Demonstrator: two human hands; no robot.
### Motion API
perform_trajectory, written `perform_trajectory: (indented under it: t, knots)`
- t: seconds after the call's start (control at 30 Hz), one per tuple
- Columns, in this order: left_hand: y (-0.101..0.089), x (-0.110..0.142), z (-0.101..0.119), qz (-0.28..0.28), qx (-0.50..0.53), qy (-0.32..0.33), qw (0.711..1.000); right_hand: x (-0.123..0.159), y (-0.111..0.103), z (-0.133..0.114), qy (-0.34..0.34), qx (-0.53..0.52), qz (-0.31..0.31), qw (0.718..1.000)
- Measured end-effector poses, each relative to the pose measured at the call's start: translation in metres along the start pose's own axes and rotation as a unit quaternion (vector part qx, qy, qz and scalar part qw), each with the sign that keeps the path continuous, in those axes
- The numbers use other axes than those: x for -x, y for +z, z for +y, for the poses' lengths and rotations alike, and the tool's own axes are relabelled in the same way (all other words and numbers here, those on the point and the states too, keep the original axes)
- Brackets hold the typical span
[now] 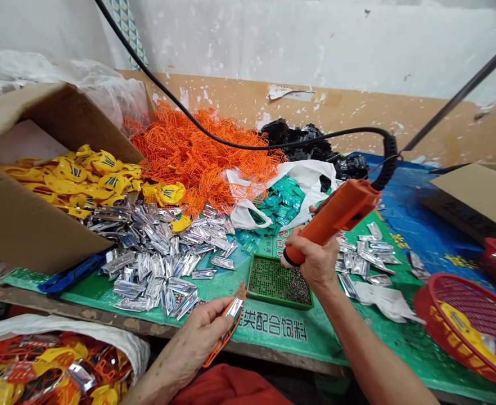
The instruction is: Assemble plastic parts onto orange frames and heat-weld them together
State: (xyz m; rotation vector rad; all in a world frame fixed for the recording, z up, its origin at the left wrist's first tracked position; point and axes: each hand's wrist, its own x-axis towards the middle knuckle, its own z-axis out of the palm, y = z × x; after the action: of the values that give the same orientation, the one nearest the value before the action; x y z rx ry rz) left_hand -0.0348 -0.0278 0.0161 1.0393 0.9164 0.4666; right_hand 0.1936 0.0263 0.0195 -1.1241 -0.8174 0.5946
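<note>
My left hand (206, 332) pinches an orange part (225, 340) with a silver plate; my right grips an orange screwdriver (334, 219), tip over the green tray (279, 281) between hands. Ideally, pick one screw squarely, driver upright.

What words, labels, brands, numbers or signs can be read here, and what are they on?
"类配合饲料": black print along the front of the green sheet.
Red and small dark print on that sheet: too covered or small to read.
Yellow characters on the blue sheet: too blurred.
Blue marks on the yellow pieces: unreadable.
Print on the wall paper: unreadable.
</note>
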Motion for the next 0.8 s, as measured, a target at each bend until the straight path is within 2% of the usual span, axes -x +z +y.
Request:
perform_trajectory:
  t: [0.8]
  knots:
    - [0.0043, 0.0017, 0.0084, -0.012, 0.027, 0.003, 1.0, 0.0007, 0.0008, -0.0003, -0.01, 0.021, -0.001, 1.0]
